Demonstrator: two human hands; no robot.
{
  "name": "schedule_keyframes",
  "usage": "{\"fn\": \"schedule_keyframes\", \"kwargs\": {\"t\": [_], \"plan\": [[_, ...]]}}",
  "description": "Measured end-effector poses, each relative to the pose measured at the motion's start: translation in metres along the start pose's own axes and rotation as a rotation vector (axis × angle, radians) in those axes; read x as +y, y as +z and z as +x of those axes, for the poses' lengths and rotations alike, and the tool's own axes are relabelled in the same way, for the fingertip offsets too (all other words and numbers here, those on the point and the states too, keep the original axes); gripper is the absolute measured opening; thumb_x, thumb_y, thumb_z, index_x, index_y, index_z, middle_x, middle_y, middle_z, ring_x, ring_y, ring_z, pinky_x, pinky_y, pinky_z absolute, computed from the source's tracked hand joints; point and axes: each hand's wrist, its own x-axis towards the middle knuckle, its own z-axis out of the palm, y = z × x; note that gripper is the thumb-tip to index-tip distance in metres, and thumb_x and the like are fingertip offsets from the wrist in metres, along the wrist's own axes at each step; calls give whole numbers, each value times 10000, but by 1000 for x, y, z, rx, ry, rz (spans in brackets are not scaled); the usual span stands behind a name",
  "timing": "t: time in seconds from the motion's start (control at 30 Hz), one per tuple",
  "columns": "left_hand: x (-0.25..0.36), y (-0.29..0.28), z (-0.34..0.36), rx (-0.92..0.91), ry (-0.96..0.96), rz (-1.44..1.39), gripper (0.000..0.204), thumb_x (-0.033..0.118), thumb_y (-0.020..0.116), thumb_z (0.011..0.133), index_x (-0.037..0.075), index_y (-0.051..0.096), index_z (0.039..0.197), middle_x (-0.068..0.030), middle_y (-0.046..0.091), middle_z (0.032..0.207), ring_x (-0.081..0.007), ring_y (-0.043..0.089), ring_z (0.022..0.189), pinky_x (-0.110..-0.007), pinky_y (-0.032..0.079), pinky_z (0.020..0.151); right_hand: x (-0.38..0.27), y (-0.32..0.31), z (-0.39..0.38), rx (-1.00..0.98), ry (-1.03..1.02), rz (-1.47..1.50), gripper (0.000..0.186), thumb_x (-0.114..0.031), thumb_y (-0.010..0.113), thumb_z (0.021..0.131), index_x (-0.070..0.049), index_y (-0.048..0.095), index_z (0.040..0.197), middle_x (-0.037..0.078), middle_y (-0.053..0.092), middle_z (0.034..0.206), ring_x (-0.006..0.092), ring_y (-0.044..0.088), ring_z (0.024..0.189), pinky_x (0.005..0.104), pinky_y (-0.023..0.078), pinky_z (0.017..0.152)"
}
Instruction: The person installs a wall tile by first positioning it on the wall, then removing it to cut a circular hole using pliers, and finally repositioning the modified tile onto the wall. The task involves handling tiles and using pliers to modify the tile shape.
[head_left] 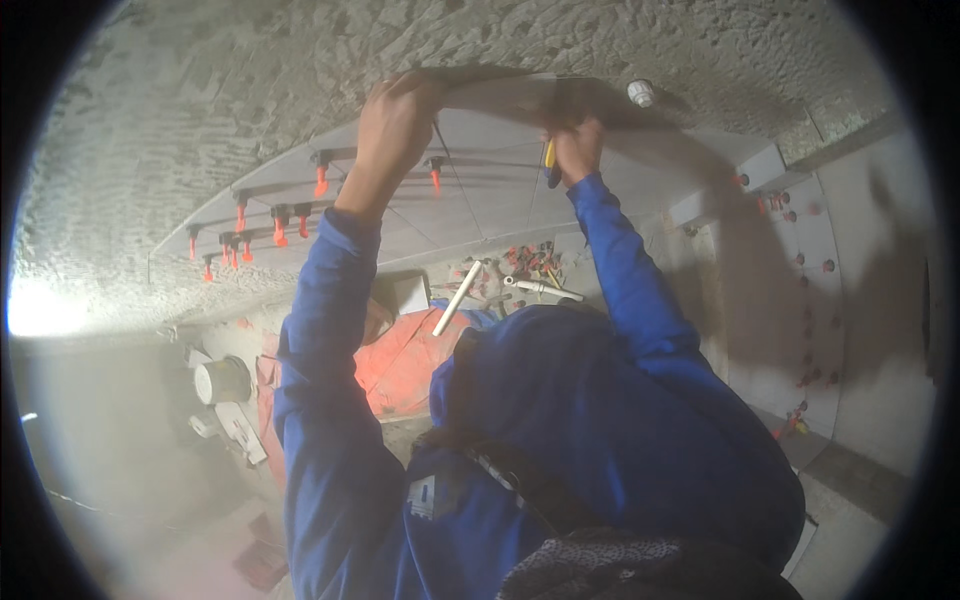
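Large grey tiles (470, 205) cover the lower part of a rough wall in front of me. Raised to their top edge, my left hand (397, 118) has its fingers curled over a tile's rim. My right hand (580, 150), a little lower and to the right, is closed around a tool with a yellow and dark blue handle (550, 163). The tool's working end is hidden, so its exact kind does not show. Several orange-red tile levelling clips with black caps (321, 175) stick out from the joints left of my hands, and another clip (435, 172) sits between my arms.
Above the tiles runs bare ridged plaster (300, 60) with a white pipe fitting (641, 93). Loose red clips (535, 260) and white pipes (458, 297) lie below. A bucket (222, 381) stands at the left, near a red sheet (400, 362). More clips (800, 260) dot the right-hand tiles.
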Motion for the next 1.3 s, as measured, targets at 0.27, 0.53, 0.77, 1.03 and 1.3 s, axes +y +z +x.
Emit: {"fn": "schedule_keyframes", "kwargs": {"t": [0.27, 0.53, 0.77, 1.03, 1.3], "plan": [[-5, 7, 2, 15, -34, 28, 265, -22, 590, 768, 125, 758, 911, -29, 702, 989, -298, 658, 937, -415, 541, 782, -15, 5, -4, 1, 51, 77, 304, -135, 792, 785, 44, 644, 981, 83, 656, 829, 135, 605, 649, 298, 514, 590], [-2, 7, 4, -9, -144, -17, 244, -7, 582, 777, 124, 760, 882, -41, 702, 930, -294, 665, 899, -426, 540, 766, -14, 2, -5, -34, 51, 15, 365, -106, 761, 837, 57, 586, 1112, 104, 651, 857, 162, 631, 640, 301, 512, 565], [-2, 5, 3, -10, -97, 33, 282, -20, 575, 768, 131, 764, 914, -41, 705, 977, -312, 666, 906, -423, 543, 781, -13, 8, -6, 17, -24, 109, 318, -159, 786, 808, 54, 636, 989, 91, 648, 818, 156, 624, 635, 308, 501, 556], [-3, 4, 4, -21, -75, -15, 319, -12, 562, 752, 139, 760, 952, -42, 697, 999, -315, 644, 975, -406, 528, 827, -9, 1, -4, -20, 53, -1, 319, -151, 793, 778, 62, 631, 952, 92, 645, 806, 172, 616, 647, 322, 513, 591], [-4, 7, 2, 26, -52, -21, 331, -55, 582, 643, 86, 737, 900, -79, 704, 1048, -358, 634, 930, -438, 515, 806, 8, 0, 2, -28, 48, 20, 323, -189, 790, 793, 77, 647, 910, 110, 654, 752, 177, 628, 630, 344, 497, 585]]}}
